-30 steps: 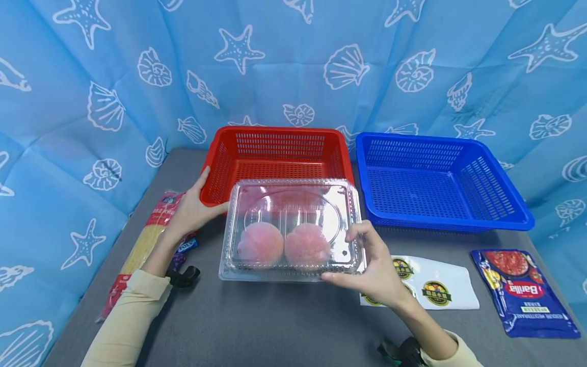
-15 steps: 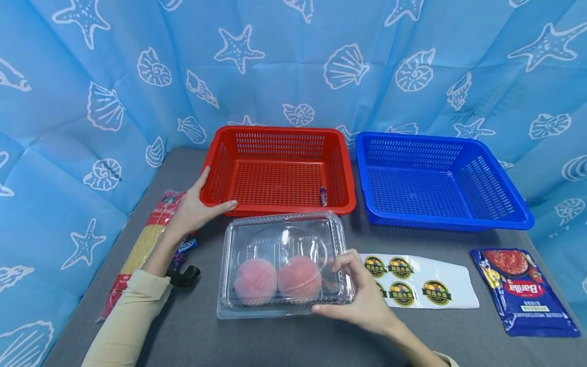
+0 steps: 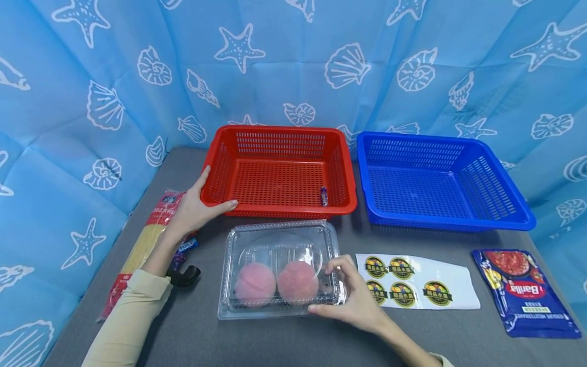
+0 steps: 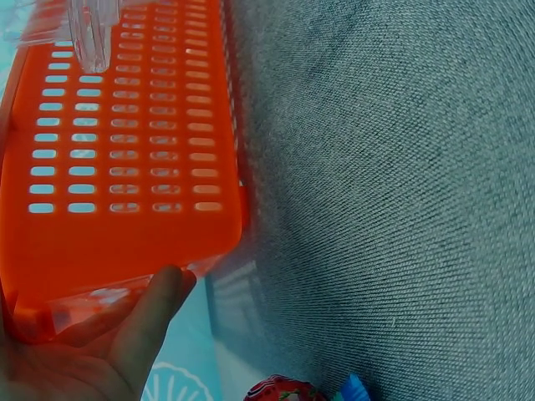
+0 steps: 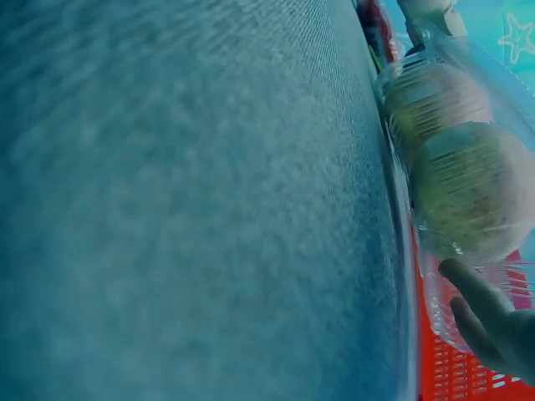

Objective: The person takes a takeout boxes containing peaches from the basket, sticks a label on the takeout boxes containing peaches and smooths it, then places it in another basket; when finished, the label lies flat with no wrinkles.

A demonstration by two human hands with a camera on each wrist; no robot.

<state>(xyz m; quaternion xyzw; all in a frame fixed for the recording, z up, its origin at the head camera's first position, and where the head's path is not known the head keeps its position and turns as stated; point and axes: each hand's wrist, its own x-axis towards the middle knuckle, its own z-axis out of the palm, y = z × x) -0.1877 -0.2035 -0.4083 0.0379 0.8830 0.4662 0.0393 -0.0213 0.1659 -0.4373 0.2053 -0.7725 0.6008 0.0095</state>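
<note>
A clear plastic clamshell box with two pink peaches inside lies flat-looking on the grey table in front of the red basket. My right hand grips the box's right side, thumb at the front edge and fingers over the lid. In the right wrist view its fingers lie against the clear plastic beside the peaches. My left hand spans the front left corner of the red basket, fingers along the outer side, thumb stretched toward the front rim. A small purple wrapped candy lies inside that basket.
A blue basket stands right of the red one. A white sheet of round stickers and a blue Barilla pouch lie at the right. Under the left forearm are a noodle packet and small wrapped sweets.
My right hand has brought the clamshell box down and toward me, from over the red basket's front rim to the table. The purple candy has come into view. My left hand stays put.
</note>
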